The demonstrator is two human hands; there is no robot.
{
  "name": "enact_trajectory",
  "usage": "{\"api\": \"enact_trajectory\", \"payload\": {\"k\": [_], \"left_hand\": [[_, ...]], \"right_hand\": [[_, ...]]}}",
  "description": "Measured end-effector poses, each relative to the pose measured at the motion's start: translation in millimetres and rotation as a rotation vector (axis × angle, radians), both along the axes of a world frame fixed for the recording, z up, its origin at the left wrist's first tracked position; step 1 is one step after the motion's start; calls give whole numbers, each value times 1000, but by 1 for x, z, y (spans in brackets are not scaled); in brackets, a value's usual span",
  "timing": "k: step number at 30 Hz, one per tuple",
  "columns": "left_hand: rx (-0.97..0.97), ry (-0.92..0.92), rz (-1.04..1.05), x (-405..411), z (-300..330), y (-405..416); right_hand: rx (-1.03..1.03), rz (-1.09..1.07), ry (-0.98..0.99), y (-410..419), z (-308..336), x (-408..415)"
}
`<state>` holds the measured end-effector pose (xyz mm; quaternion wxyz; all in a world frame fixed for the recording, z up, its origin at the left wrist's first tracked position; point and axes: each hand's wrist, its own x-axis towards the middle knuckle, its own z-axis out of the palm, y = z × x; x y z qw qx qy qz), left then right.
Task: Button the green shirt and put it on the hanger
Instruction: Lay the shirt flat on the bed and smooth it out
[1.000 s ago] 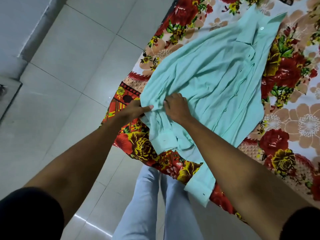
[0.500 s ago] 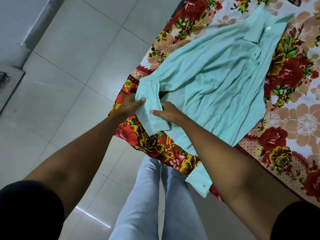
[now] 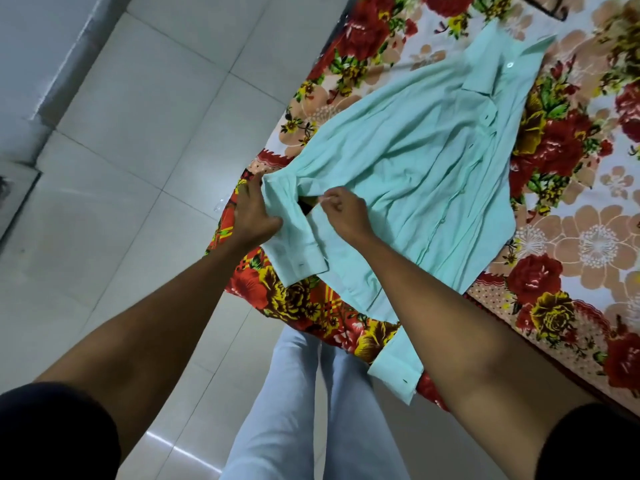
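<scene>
Lying spread across the flowered bedspread [image 3: 571, 237] in the centre and upper right of the head view, the green shirt [image 3: 415, 161] has its collar [image 3: 498, 67] toward the top of the frame and its button strip running down the right side. One sleeve is folded back over the shirt's lower left corner, its cuff [image 3: 301, 261] pointing toward the bottom of the frame. The left hand [image 3: 252, 216], left of centre, grips this sleeve along its outer edge, thumb pressed onto the cloth. The right hand [image 3: 343, 209], just right of it, has its fingers curled and pinches the fabric beside the sleeve. A second cuff [image 3: 398, 372] hangs over the bed's edge at lower centre. Pale trousers [image 3: 298, 410] and grey floor tiles [image 3: 138, 116] fill the bottom and left.
</scene>
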<state>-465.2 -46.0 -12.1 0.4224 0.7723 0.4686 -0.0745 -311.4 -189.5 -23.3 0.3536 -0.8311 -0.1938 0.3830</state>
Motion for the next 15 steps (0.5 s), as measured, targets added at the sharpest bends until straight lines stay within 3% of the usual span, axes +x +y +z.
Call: {"api": "enact_trajectory", "payload": {"k": [2,6,15], "left_hand": [[79,-19,-98,30,3,-8],[290,-98,-477,122,1,-48],[331,-121,-916,349,-50,-133]], "right_hand": [[35,-151,-94,-3,-4,29],[33,-220,-275,-24,-19,100],[-200,-230,-559,-115,-61,270]]}}
